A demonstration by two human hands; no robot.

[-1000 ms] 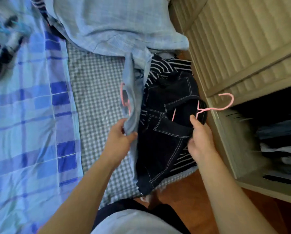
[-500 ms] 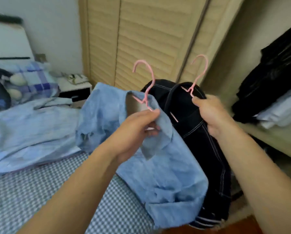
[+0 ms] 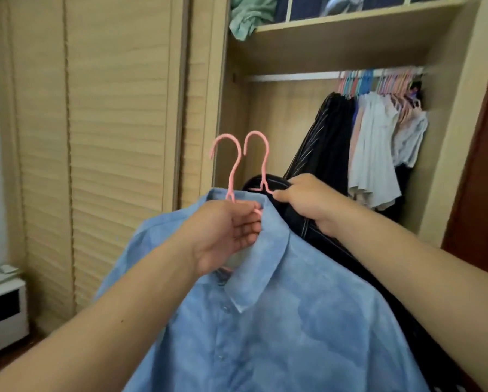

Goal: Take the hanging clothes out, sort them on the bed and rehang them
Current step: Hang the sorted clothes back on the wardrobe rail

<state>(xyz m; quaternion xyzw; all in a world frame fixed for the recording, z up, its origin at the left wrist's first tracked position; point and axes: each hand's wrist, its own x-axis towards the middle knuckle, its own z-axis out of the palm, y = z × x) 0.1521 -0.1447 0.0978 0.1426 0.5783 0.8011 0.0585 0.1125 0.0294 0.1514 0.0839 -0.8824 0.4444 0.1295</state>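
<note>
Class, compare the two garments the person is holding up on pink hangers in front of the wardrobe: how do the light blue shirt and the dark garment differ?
The light blue collared shirt is pale and plain; the dark garment with white stitching is near black. The left hand holds the shirt's hanger, the right hand the dark garment's. The shirt is nearer the camera and partly covers the dark garment. Both hang on pink hook hangers, raised side by side, not yet on the wardrobe rail.

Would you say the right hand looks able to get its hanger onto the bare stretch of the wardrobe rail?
Probably yes: the right hand holds its pink hanger hook-up, and nothing blocks the bare rail above it.
</note>
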